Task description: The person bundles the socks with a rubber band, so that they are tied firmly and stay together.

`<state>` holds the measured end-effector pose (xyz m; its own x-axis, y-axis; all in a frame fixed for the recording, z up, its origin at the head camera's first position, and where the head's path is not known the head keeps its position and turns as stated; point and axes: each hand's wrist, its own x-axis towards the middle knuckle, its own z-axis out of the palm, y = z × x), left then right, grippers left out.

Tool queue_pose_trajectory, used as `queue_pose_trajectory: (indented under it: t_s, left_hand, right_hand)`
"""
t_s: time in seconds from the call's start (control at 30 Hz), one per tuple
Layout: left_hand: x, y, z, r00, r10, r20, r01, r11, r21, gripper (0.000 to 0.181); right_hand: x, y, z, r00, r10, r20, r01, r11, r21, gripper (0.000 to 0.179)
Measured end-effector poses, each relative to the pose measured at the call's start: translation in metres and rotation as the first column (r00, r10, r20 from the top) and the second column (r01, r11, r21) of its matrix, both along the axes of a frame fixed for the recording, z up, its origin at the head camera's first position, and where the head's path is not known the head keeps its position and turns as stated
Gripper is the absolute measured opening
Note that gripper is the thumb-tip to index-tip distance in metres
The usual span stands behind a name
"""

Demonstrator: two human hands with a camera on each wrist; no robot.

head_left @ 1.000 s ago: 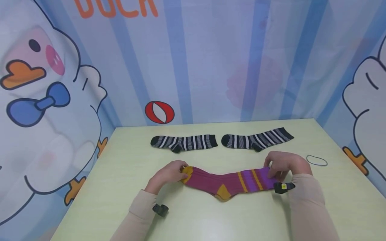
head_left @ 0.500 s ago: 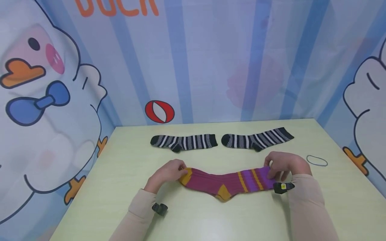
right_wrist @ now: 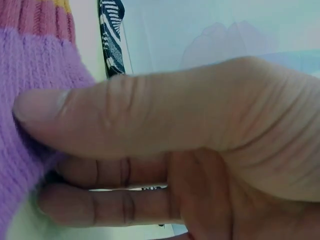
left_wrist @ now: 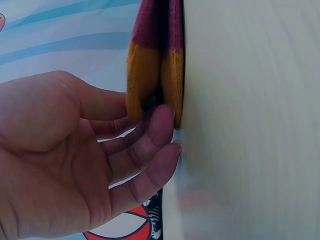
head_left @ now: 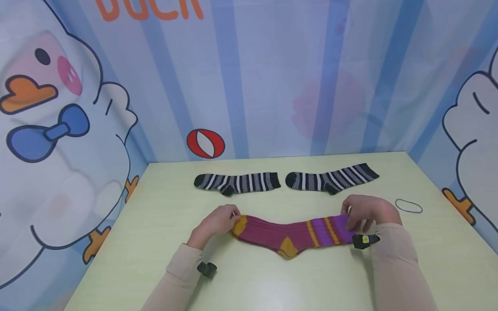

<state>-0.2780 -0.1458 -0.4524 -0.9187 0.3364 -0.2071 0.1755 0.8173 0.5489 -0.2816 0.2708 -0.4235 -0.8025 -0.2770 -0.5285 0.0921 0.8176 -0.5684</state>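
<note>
- Slightly leftward since a second ago: the toe end of our burgundy, mustard-toed knit sock, pinched by our left hand.
- Our right hand holds position, thumb and fingers gripping the purple cuff, so the sock stays spread lengthwise.
- It lies along the pale yellow-green table, nearer us than one black-and-white striped sock and its mate.

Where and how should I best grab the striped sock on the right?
Probably pinch its cuff from above with the right hand: the right striped sock lies flat, and its cuff points away from the other striped sock. That hand pinches the maroon sock, though, so it would need freeing first.
</note>
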Motion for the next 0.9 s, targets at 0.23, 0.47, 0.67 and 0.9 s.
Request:
queue_pose_trajectory:
  t_s: [0.23, 0.47, 0.67, 0.9]
  left_hand:
    - [0.007, 0.004, 0.014, 0.998, 0.019, -0.061, -0.021, 1.0, -0.02, 0.015]
    - [0.012, 0.008, 0.022, 0.993, -0.044, -0.111, 0.047, 0.999, 0.024, 0.009]
    - [0.011, 0.012, 0.02, 0.99, -0.12, -0.07, 0.126, 0.988, 0.094, 0.009]
    - [0.013, 0.013, 0.018, 0.986, -0.162, -0.039, 0.165, 0.983, 0.077, 0.018]
  right_hand:
    - [0.0, 0.006, 0.006, 0.996, 0.018, -0.085, -0.022, 0.999, -0.049, 0.02]
    - [-0.002, 0.005, 0.008, 0.995, 0.025, -0.098, -0.041, 0.987, -0.157, 0.014]
    - [-0.005, 0.004, 0.003, 0.996, 0.045, -0.079, -0.059, 0.983, -0.176, 0.012]
    - [-0.003, 0.001, 0.004, 0.999, 0.044, -0.017, -0.046, 0.982, -0.181, 0.02]
